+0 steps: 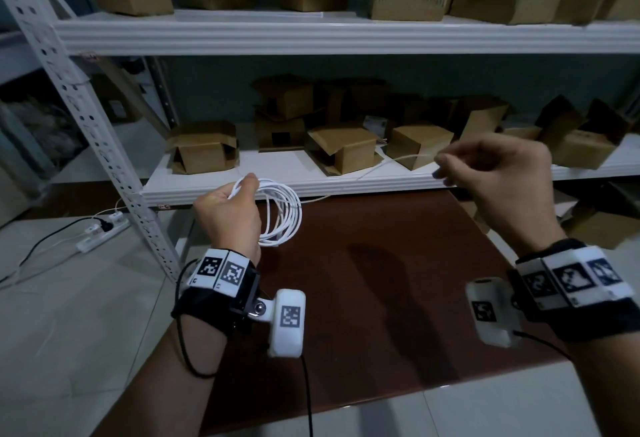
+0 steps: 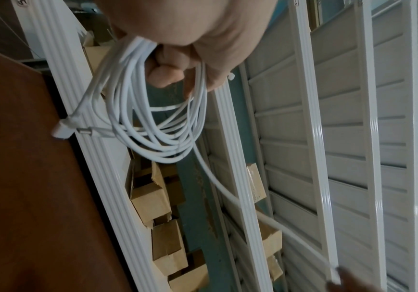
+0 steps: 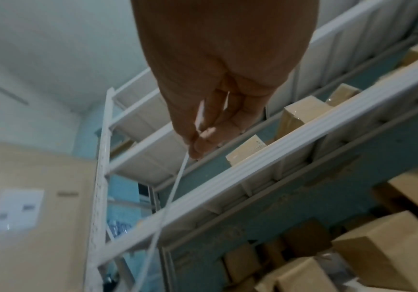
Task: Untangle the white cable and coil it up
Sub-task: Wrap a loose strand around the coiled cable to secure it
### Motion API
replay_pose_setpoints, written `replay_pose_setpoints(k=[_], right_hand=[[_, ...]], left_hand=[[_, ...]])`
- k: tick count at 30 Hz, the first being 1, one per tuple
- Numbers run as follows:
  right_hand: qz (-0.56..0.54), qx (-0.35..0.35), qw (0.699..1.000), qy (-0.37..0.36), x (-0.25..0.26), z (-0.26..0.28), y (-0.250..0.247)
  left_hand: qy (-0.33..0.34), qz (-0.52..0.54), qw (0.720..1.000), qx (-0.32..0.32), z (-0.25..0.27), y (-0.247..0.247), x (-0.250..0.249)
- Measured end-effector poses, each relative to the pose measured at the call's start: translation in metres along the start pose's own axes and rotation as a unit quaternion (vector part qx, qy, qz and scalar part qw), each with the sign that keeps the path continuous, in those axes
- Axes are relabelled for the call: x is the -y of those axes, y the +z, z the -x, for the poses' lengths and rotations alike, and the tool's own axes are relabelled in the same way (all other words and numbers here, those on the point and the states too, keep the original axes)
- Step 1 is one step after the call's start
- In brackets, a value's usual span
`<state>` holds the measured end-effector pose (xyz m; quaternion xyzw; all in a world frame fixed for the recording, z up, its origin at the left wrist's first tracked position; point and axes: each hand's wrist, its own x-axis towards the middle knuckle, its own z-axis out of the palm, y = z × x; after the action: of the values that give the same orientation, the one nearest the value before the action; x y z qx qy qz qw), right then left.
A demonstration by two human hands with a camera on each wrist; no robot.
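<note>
My left hand [image 1: 239,201] grips a coil of the white cable [image 1: 282,211] above the left part of the brown table [image 1: 381,263]. In the left wrist view the loops [image 2: 157,126] hang from my curled fingers [image 2: 167,65], and a white plug end [image 2: 64,130] dangles beside them. A free strand [image 1: 384,163] runs rightward from the coil to my right hand [image 1: 485,166], which pinches it between thumb and fingertips in front of the shelf edge. The right wrist view shows the strand [image 3: 170,199] leaving the pinching fingers [image 3: 202,138].
A white metal shelf rack [image 1: 311,34] stands right behind the table, with several cardboard boxes [image 1: 204,149] on its shelves. A white power strip [image 1: 104,228] with cords lies on the tiled floor at the left. More boxes sit at the far right.
</note>
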<state>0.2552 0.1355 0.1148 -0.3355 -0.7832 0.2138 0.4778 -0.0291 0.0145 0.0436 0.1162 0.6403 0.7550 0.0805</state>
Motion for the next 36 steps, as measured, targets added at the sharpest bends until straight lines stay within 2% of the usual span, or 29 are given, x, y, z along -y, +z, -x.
replay_pose_setpoints(k=[3,5,9,12,19,25,28,31,34,36], right_hand=[[-0.151,-0.023,0.988,-0.031,0.024,0.001,0.002],[-0.218,-0.021,0.975,-0.039,0.032,0.000,0.008],[-0.314,0.020,0.949,0.002,0.038,0.004,0.022],[-0.373,0.034,0.926,0.050,0.041,0.009,0.033],[-0.422,0.109,0.891,0.130,0.042,0.019,0.055],[-0.449,0.127,0.872,0.150,0.037,0.020,0.059],[-0.442,0.119,0.878,0.140,0.034,0.022,0.062],[-0.396,0.107,0.904,0.117,0.032,0.026,0.068],[-0.392,0.127,0.903,0.124,0.030,0.030,0.074],[-0.364,0.142,0.913,0.121,0.032,0.031,0.076]], left_hand=[[-0.018,-0.008,0.999,0.039,0.008,0.005,0.003],[-0.004,-0.017,0.997,0.079,0.015,0.009,0.008],[0.051,-0.034,0.986,0.156,0.030,0.019,0.013],[0.072,-0.042,0.978,0.190,0.038,0.023,0.011],[0.080,-0.035,0.973,0.213,0.045,0.026,0.014],[0.081,-0.029,0.974,0.212,0.046,0.026,0.010],[0.079,-0.021,0.973,0.217,0.047,0.025,0.009],[0.081,-0.013,0.972,0.222,0.048,0.025,0.009],[0.089,-0.011,0.970,0.226,0.050,0.025,0.010],[0.096,-0.014,0.967,0.237,0.053,0.025,0.010]])
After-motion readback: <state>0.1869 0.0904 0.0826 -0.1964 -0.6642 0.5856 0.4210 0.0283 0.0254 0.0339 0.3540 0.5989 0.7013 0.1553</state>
